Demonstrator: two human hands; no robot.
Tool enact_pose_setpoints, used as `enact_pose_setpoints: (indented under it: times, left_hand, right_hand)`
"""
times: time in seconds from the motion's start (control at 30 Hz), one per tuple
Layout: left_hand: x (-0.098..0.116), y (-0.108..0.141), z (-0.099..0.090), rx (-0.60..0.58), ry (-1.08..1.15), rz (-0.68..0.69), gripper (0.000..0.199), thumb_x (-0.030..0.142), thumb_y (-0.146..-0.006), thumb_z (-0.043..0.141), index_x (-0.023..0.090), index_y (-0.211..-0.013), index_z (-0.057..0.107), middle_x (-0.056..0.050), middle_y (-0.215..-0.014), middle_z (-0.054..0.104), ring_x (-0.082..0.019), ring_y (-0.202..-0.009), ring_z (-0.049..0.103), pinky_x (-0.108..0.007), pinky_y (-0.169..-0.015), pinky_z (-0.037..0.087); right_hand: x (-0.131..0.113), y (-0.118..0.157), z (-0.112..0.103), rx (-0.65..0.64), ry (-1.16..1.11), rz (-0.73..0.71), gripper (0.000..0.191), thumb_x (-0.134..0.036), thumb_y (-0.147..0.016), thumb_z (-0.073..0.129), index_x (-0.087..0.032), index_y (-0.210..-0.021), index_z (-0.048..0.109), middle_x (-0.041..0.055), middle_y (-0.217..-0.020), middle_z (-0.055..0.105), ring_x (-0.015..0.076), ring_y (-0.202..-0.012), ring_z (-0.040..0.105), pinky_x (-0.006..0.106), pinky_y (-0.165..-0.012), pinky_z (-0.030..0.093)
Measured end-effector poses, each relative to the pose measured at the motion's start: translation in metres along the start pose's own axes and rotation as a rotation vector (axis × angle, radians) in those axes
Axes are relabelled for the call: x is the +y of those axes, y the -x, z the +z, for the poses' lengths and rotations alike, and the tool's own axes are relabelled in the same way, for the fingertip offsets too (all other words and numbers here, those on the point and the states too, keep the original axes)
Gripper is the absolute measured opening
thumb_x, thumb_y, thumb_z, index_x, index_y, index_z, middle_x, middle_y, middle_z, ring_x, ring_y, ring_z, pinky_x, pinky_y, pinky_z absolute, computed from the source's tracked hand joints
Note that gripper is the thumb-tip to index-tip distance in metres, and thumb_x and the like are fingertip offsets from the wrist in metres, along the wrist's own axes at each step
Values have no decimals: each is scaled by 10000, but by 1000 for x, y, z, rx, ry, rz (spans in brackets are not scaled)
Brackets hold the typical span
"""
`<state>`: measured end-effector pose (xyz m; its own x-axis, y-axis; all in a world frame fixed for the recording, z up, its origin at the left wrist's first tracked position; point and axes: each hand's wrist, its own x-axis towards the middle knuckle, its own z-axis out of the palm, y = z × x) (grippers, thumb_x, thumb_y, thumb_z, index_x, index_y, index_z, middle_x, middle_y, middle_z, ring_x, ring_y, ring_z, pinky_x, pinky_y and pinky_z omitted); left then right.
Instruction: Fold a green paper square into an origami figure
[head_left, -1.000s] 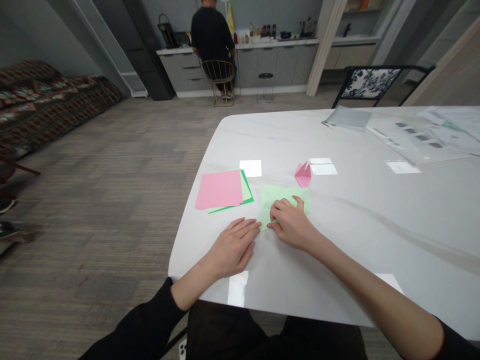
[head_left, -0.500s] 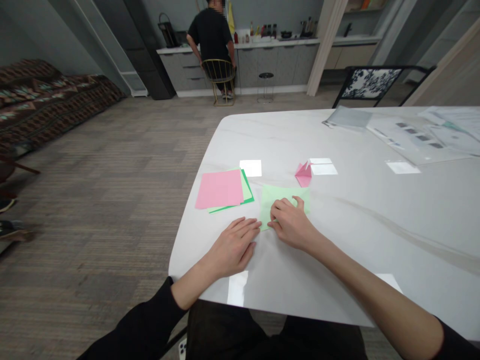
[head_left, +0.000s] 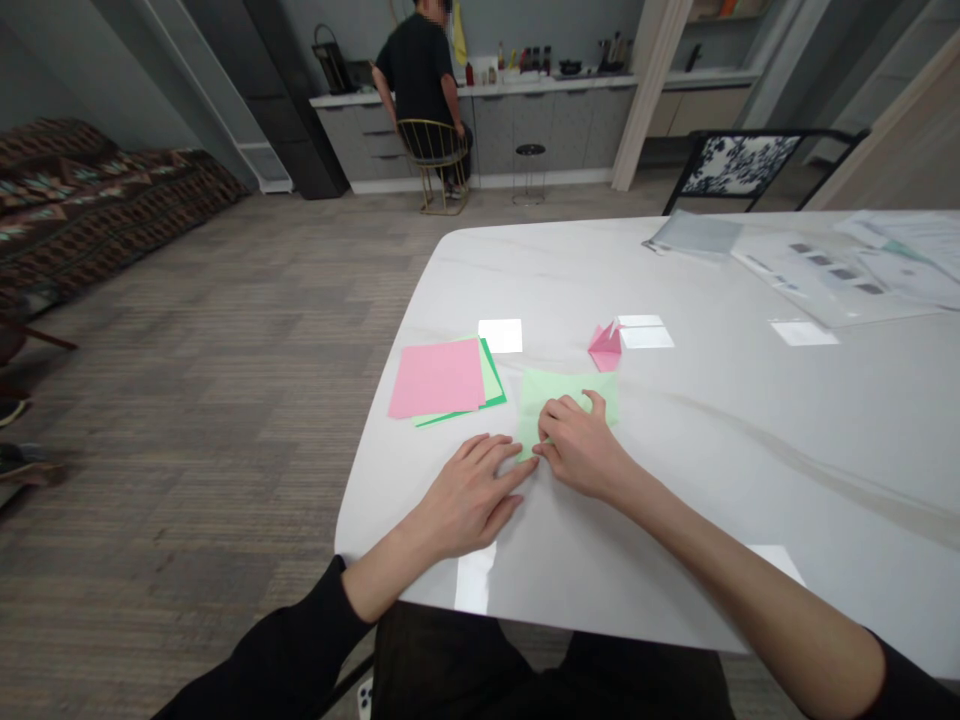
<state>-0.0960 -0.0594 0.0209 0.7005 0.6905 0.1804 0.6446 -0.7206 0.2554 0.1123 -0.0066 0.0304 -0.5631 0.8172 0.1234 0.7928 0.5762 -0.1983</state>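
A light green sheet of origami paper (head_left: 532,395) lies on the table, its lower right part covered by my right hand (head_left: 581,440). That hand is closed, with curled fingers and the thumb at the sheet's near edge. My left hand (head_left: 476,495) lies palm down with its fingers stretched out. Its fingertips touch the sheet's near left corner, and the index finger reaches close to my right thumb. Just beyond the sheet stands a folded pink paper piece (head_left: 605,350). To the left rests a stack of square papers with a pink sheet (head_left: 439,378) on top and green ones beneath.
The white table (head_left: 675,520) has a rounded corner and an edge on the left. Papers (head_left: 825,275) and a grey translucent folder (head_left: 697,236) lie at the far right. Behind the table are a black-framed chair (head_left: 742,165) and a person (head_left: 421,70) seated at a kitchen counter.
My left index finger has spread away from the others and moved right, toward my right thumb. My right hand and the green sheet are almost unchanged.
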Motion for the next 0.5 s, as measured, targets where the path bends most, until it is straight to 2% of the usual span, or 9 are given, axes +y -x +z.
enact_pose_setpoints:
  times: [0.5]
  left_hand:
    - [-5,5,4,44,5,27,426,228,-932,464,181,-1355,496,-145,-1361,543,-294,-1331,446,-547,-1104,368]
  right_hand:
    - [1,0,0,-15,0,5,107,-186,-886,556,-168,-784,585,56,-917,625,222,-948,534,529,-1027,197]
